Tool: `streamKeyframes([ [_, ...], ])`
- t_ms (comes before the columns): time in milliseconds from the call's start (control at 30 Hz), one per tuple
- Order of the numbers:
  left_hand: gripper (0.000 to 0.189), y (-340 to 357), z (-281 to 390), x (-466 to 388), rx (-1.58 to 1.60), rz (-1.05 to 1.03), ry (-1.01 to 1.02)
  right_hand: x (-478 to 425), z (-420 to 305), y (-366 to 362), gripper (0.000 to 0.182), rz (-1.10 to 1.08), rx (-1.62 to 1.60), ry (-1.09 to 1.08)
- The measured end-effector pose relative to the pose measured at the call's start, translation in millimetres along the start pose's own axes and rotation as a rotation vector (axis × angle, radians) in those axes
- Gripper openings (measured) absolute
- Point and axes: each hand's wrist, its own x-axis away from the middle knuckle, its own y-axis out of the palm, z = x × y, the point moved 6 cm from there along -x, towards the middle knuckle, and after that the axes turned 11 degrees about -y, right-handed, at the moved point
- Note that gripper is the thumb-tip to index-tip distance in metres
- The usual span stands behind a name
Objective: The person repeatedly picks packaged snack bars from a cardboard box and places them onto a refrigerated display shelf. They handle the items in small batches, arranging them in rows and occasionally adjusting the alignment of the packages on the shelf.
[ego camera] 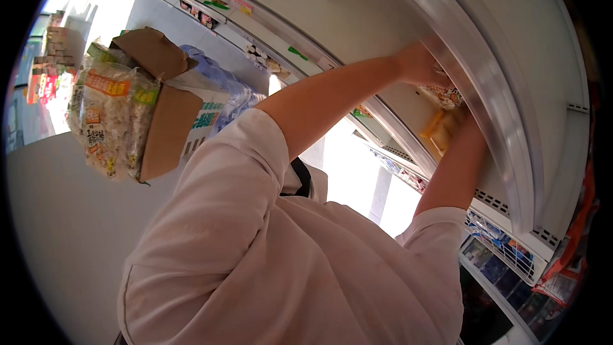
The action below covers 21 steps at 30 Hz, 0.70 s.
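Observation:
My left hand reaches in between the store shelves, its fingers partly hidden by the clear front rail of a shelf. Those fingers are at a printed plastic food packet; whether they grip it cannot be told. Beside the packet, on the shelf surface, lies a yellow-orange packet. My right forearm passes close to this second packet and goes behind the same rail, which hides my right hand.
At left, an open cardboard box holds clear bags of pale food. Blue-tinted plastic-wrapped goods are behind it. A white wire basket with packets hangs at lower right, near red packaging. More shelves run along the top.

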Motion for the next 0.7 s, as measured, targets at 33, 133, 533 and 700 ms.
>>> streamKeyframes([
  [33,0.094,-1,-1,5,0.023,0.012,0.011,1,2,0,0.062,-0.001,0.002,-0.001],
  [133,0.099,1,1,5,-0.109,0.022,0.047,-2,4,1,0.060,-0.002,0.016,0.002],
  [533,0.104,-39,9,45,-0.074,0.173,-0.108,-15,20,29,0.055,-0.020,0.023,0.034],
  [700,0.104,-59,28,46,-0.087,0.214,-0.148,-11,15,34,0.053,-0.007,0.043,0.032],
])
